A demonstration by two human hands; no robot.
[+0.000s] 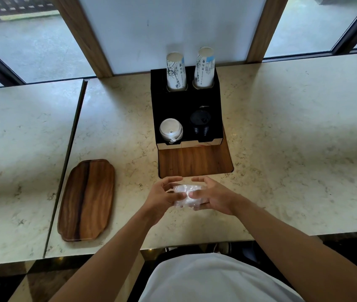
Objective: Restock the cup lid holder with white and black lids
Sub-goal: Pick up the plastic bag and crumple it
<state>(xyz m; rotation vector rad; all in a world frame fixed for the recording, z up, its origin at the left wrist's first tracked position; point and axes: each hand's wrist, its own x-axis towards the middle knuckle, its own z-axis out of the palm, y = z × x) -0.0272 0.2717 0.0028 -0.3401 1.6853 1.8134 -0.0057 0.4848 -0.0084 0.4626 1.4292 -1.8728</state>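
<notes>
A black cup and lid holder [173, 103] stands at the back of the marble counter. Its front left slot holds a stack of white lids [170, 129]; its front right slot holds a stack of black lids [200, 124]. Two stacks of paper cups [176, 71] rise from the rear slots. Just in front of the holder, my left hand [162, 196] and my right hand [213, 196] both grip a crumpled clear plastic wrapper [187, 194] between them, a little above the counter. Whether it contains lids I cannot tell.
A wooden inlay panel [195, 160] lies under and in front of the holder. A wooden tray [87, 199] rests on the counter to the left. A seam [72, 149] divides two counter slabs. Windows and a white wall panel sit behind.
</notes>
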